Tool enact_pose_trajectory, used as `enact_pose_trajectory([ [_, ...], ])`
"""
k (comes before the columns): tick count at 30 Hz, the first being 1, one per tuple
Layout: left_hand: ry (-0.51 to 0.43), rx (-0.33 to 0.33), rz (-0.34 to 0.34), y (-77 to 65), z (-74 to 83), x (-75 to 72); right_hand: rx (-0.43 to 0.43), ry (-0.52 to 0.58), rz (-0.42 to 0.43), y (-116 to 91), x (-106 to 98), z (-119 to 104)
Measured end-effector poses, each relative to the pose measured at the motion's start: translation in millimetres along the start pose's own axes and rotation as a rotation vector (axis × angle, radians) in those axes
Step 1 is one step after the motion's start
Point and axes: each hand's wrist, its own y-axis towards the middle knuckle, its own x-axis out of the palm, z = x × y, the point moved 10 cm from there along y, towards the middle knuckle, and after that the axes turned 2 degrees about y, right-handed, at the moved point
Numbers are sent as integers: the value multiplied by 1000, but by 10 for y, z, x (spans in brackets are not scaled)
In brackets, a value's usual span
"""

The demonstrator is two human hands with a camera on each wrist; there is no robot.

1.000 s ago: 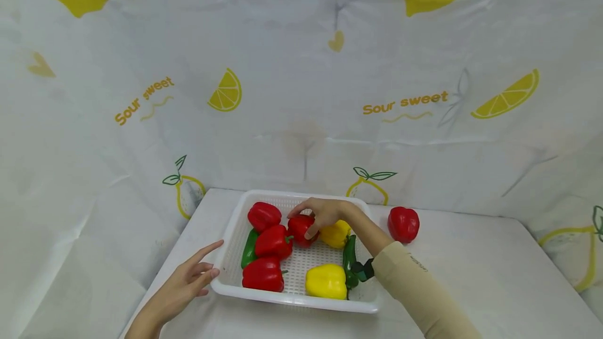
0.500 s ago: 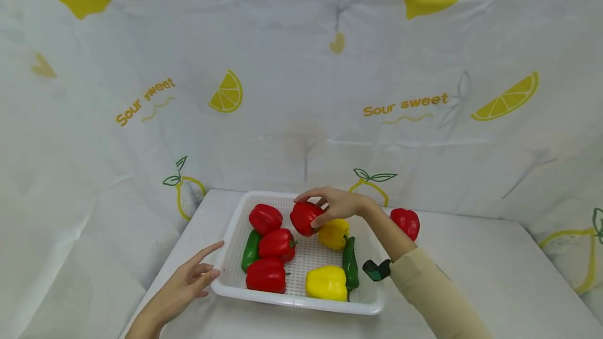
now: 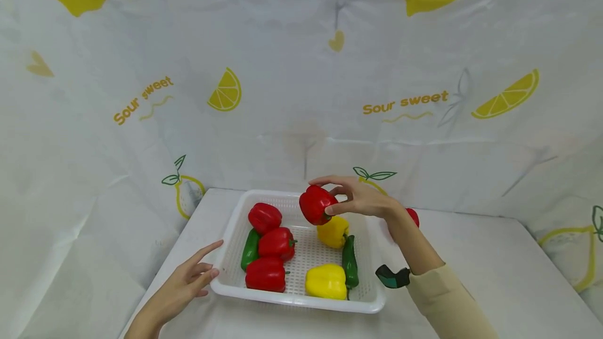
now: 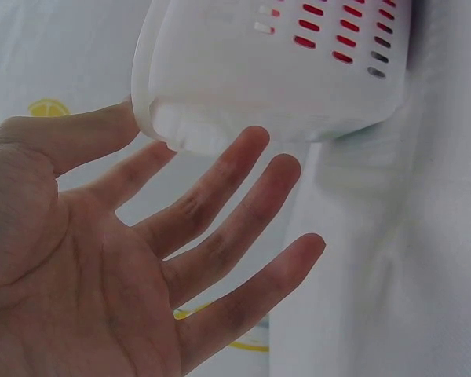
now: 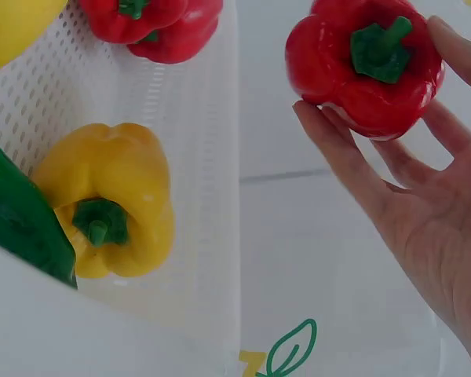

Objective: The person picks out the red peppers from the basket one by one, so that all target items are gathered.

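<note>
My right hand (image 3: 365,198) holds a red bell pepper (image 3: 316,205) between thumb and fingers, raised above the back of a white plastic basket (image 3: 301,301). In the right wrist view the held pepper's green stem (image 5: 385,49) faces the camera. My left hand (image 3: 181,284) is beside the basket's left end, its fingers spread; in the left wrist view the thumb touches the rim (image 4: 144,86). Inside the basket lie several red bell peppers (image 3: 277,244), a green pepper (image 3: 250,250) at the left, two yellow bell peppers (image 3: 326,281) and a long green chili pepper (image 3: 349,261) at the right.
Another red bell pepper (image 3: 412,217) lies on the white table (image 3: 476,266) right of the basket, mostly hidden by my right forearm. A white cloth (image 3: 292,98) printed with lemons hangs behind the table.
My right hand has lifted the red bell pepper out of the basket, moving up and to the right. One red pepper in the basket shifted slightly right. My left hand stays in place.
</note>
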Motion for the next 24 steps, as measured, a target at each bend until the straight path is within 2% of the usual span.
enact_pose_trajectory([
  [8, 0, -3, 3, -7, 5, 0, -87, 102, 63, -188, -102, -69],
  [16, -1, 8, 2, -12, 8, 4, -146, 106, 159, -380, -275, -59],
  [19, -2, 10, 1, -8, 7, 4, -169, 129, 169, -448, -333, -18],
  [24, -3, 14, -4, -11, 9, 5, -238, 257, 141, -553, -393, 49],
])
